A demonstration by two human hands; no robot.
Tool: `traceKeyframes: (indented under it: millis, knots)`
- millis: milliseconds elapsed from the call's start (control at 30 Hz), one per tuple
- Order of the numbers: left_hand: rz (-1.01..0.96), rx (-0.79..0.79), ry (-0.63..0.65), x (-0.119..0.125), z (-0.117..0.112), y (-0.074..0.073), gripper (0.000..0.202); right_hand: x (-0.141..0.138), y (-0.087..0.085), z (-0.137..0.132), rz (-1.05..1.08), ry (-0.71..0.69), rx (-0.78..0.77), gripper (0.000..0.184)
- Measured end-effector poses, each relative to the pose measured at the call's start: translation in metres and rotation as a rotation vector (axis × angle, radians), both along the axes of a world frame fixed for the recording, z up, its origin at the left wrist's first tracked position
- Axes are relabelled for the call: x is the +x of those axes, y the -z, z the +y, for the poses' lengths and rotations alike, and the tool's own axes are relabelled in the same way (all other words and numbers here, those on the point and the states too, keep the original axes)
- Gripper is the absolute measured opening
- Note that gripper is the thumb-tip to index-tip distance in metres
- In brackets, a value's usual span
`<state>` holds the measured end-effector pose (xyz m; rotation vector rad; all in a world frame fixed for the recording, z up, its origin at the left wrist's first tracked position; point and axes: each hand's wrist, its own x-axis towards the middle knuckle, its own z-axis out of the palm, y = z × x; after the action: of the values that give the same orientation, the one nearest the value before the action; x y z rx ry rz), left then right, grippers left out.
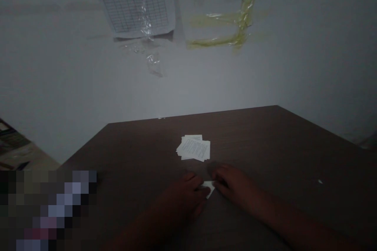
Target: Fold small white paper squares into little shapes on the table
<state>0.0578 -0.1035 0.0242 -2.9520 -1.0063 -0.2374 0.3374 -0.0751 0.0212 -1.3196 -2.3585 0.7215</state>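
Between my two hands, low over the table, is a small white piece of paper (209, 185), mostly hidden by fingers; a roughly triangular part of it shows. My left hand (190, 194) is closed on its left side, thumb and fingers bent around it. From the other side my right hand (232, 182) has its thumb and fingertips together at the paper's right corner. Just beyond both hands lies a loose pile of white printed paper slips (194, 149), overlapping at different angles. The dim light hides the finer finger detail.
The dark brown table (141, 141) meets a pale wall (206, 82). A tiny white scrap (320, 181) lies to the right. On the wall hang a taped printed chart (132, 4) and a sheet edged with yellow tape (218, 19). A blurred-out patch covers the lower left.
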Motion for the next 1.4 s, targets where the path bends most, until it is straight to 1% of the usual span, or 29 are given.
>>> traceKeyframes:
  millis: [133,200,300,367,467,567,667,733,867,1000,1100,1300,1400]
  knots:
    - [0.018,-0.016,-0.016,0.002,0.002,0.003,0.029,-0.001,-0.001,0.004,-0.001,0.033,-0.021,0.010]
    - [0.012,-0.024,-0.027,0.002,0.003,0.005,0.028,-0.002,-0.001,0.005,-0.011,0.025,-0.020,0.011]
    - [0.026,-0.026,-0.004,0.002,0.004,0.007,0.031,-0.002,-0.002,0.006,-0.031,-0.006,-0.020,0.016]
    - [0.033,-0.016,0.008,0.002,0.004,0.006,0.032,-0.002,-0.005,0.005,-0.045,-0.016,-0.025,0.018]
    - [0.011,-0.004,0.002,0.003,0.002,0.002,0.026,-0.001,-0.008,0.004,-0.047,-0.038,-0.028,0.019]
    - [-0.029,-0.029,0.001,0.004,-0.001,0.001,0.023,-0.002,-0.009,0.004,-0.025,-0.048,-0.018,0.021]
    - [-0.103,-0.050,-0.010,0.003,0.000,0.007,0.026,-0.003,-0.007,0.005,-0.038,-0.021,-0.006,0.020]
    - [-0.157,-0.061,-0.015,0.002,0.002,0.013,0.033,-0.003,-0.005,0.007,-0.052,-0.019,0.005,0.019]
    - [-0.210,-0.111,0.023,-0.002,0.008,0.022,0.035,-0.003,-0.006,0.010,-0.043,-0.021,0.014,0.016]
    - [-0.212,-0.155,0.035,-0.004,0.012,0.019,0.041,-0.003,-0.010,0.012,-0.039,-0.003,-0.035,0.015]
    - [-0.201,-0.168,0.025,-0.004,0.011,0.016,0.045,-0.003,-0.012,0.012,-0.053,0.013,-0.039,0.016]
    - [-0.218,-0.150,0.016,-0.004,0.010,0.016,0.041,-0.002,-0.013,0.015,-0.024,0.016,-0.019,0.019]
    - [-0.227,-0.160,0.024,-0.005,0.008,0.014,0.042,-0.001,-0.013,0.016,-0.022,0.024,-0.019,0.020]
